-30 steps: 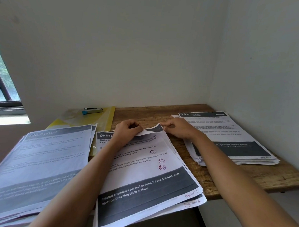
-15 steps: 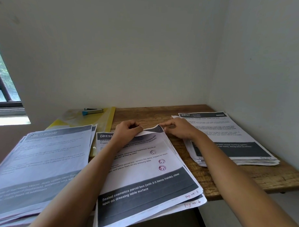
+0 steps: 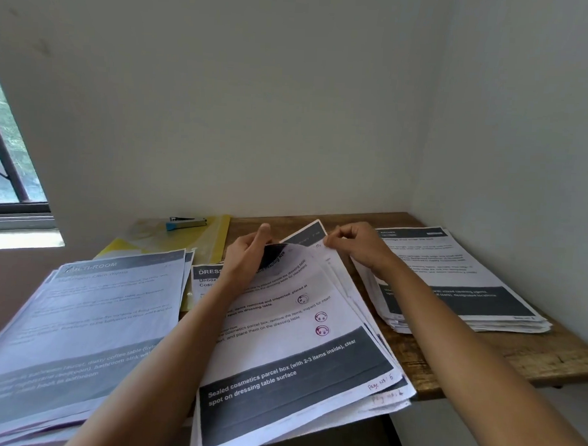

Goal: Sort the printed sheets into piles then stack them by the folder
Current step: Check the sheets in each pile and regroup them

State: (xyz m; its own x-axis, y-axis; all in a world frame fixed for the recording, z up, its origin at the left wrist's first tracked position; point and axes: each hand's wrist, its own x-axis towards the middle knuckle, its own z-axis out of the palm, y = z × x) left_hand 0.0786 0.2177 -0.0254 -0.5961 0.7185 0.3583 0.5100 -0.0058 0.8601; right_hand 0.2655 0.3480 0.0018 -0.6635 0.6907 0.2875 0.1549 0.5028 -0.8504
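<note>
Head view. The middle pile (image 3: 386, 348) sits at frame centre on the wooden table (image 3: 482, 352). Its long axis runs from bottom centre up toward the wall, leaning slightly right, and its near end overhangs the table edge. The top sheet (image 3: 297, 344) has its dark header end away from you and its dark footer band toward you, reading "Sealed cosmetics parcel box (with 2-3 items inside), clear spot on dressing table surface". "Page no: 5" is handwritten in pink at its lower right corner. Your left hand (image 3: 247, 258) grips the far left edge, fingers curled round the rolled-up paper, thumb raised. Your right hand (image 3: 359, 246) pinches the lifted far right corner, fingertips closed on it. A sheet underneath shows "DRESS". The left pile (image 3: 79, 314), lower left, is headed "MULTI-ROOM". The right pile (image 3: 452, 280), at right, is headed "KITCHEN" and has ragged edges. A yellow translucent folder (image 3: 214, 239) lies beyond the left pile, with a blue-and-metal stapler (image 3: 184, 223) on it.
</note>
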